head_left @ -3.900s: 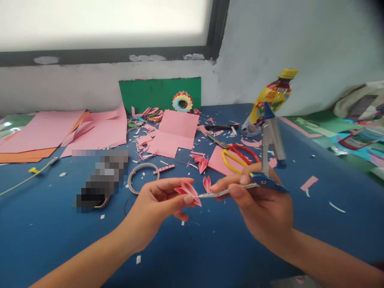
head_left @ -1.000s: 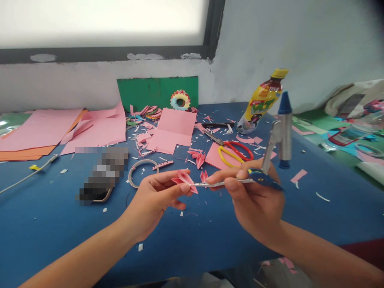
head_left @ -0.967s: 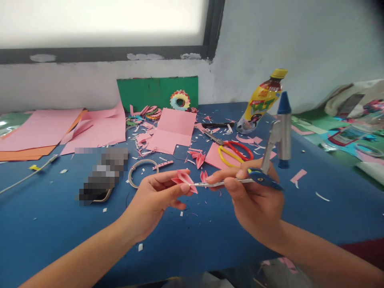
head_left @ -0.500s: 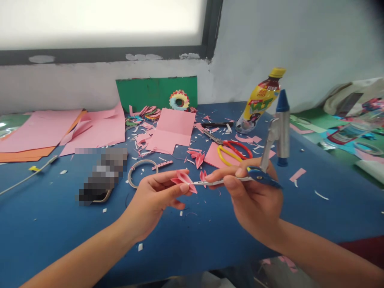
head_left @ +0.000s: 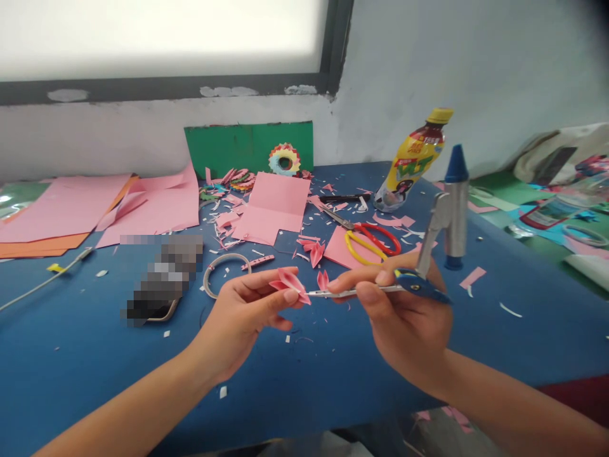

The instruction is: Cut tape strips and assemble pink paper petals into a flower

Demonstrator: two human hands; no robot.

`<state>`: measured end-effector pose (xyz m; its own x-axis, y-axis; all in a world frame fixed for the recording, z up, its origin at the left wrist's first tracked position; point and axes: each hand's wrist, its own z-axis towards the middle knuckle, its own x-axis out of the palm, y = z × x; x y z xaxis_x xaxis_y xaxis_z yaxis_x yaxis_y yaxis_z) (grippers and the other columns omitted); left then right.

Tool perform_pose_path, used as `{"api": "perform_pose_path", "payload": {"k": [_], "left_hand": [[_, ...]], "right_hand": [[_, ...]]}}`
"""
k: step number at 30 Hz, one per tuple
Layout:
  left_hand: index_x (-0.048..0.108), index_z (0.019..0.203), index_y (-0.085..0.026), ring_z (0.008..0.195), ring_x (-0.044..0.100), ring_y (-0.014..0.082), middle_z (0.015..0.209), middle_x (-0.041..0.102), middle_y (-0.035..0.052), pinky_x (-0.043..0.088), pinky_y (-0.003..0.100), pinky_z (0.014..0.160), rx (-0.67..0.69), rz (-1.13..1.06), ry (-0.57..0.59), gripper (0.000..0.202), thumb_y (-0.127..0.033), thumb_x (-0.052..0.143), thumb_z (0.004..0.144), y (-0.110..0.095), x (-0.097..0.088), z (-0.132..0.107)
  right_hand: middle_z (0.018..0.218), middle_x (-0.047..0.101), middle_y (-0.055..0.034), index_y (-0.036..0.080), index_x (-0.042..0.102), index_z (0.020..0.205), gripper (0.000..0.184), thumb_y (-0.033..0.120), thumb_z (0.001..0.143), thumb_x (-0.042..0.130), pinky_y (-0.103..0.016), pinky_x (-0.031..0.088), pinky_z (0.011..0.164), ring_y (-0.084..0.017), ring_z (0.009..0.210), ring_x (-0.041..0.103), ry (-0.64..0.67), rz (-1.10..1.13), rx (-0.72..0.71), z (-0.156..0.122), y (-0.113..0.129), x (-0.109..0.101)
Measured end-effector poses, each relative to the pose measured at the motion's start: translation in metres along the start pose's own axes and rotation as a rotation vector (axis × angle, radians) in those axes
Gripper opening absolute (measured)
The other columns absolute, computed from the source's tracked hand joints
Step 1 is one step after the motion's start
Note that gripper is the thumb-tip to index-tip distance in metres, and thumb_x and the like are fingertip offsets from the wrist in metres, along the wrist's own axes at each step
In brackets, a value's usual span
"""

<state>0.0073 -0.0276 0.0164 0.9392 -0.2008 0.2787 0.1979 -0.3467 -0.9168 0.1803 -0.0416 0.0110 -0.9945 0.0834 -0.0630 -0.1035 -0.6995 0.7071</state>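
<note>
Between the thumb and fingers of my left hand point(head_left: 242, 314) is a small pink folded paper piece point(head_left: 289, 284) with pointed, petal-like flaps. My right hand point(head_left: 404, 311) grips a drawing compass point(head_left: 423, 282) with a blue hinge. One metal leg of it points left, its thin tip at the right edge of the folded paper; whether it goes in I cannot tell. The other leg stands up with a silver holder point(head_left: 455, 216) capped in blue. Behind the compass leg lies another pink folded piece point(head_left: 323, 279), and a further folded piece point(head_left: 316, 252) is just beyond.
Red-and-yellow-handled scissors point(head_left: 366, 238) lie past my right hand. A tape roll point(head_left: 207, 277) and a partly blurred-out phone point(head_left: 166, 279) are to the left. Pink sheets point(head_left: 280, 200), scraps and a tilted drink bottle point(head_left: 413, 162) stand farther back on the blue table point(head_left: 109, 393).
The compass has shifted slightly right and its upright leg leans a little more to the right. The folded paper has moved slightly left and up; both grips stay the same.
</note>
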Motion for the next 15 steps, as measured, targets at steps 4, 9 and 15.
{"api": "perform_pose_path", "payload": {"k": [4, 9, 15], "left_hand": [[0.068, 0.092, -0.018, 0.071, 0.064, 0.0131, 0.074, 0.069, 0.0025, 0.048, 0.01, 0.046, -0.005, 0.019, -0.006, 0.029, -0.026, 0.074, 0.064, 0.0006, 0.0006, -0.001], [0.069, 0.092, -0.019, 0.072, 0.065, 0.0148, 0.074, 0.07, 0.0028, 0.05, 0.012, 0.047, -0.007, 0.017, -0.004, 0.03, -0.026, 0.075, 0.064, 0.001, 0.0008, -0.0015], [0.07, 0.088, -0.021, 0.069, 0.065, 0.0116, 0.07, 0.069, 0.0004, 0.048, 0.009, 0.046, -0.009, -0.024, 0.021, 0.023, -0.023, 0.075, 0.065, 0.0001, 0.0018, -0.0017]], "right_hand": [[0.074, 0.066, 0.0036, 0.023, 0.046, 0.079, 0.015, 0.01, 0.084, 0.049, -0.026, 0.059, 0.057, -0.013, 0.066, 0.067, 0.007, -0.021, 0.001, 0.0012, 0.0015, 0.0], [0.075, 0.066, 0.0036, 0.023, 0.045, 0.077, 0.017, 0.008, 0.083, 0.05, -0.025, 0.059, 0.058, -0.012, 0.066, 0.067, 0.011, -0.014, -0.01, 0.0005, 0.0009, -0.0007], [0.076, 0.066, 0.0041, 0.023, 0.045, 0.076, 0.018, 0.007, 0.082, 0.05, -0.024, 0.058, 0.06, -0.011, 0.067, 0.066, 0.025, -0.005, 0.003, 0.0009, 0.0006, -0.0011]]}}
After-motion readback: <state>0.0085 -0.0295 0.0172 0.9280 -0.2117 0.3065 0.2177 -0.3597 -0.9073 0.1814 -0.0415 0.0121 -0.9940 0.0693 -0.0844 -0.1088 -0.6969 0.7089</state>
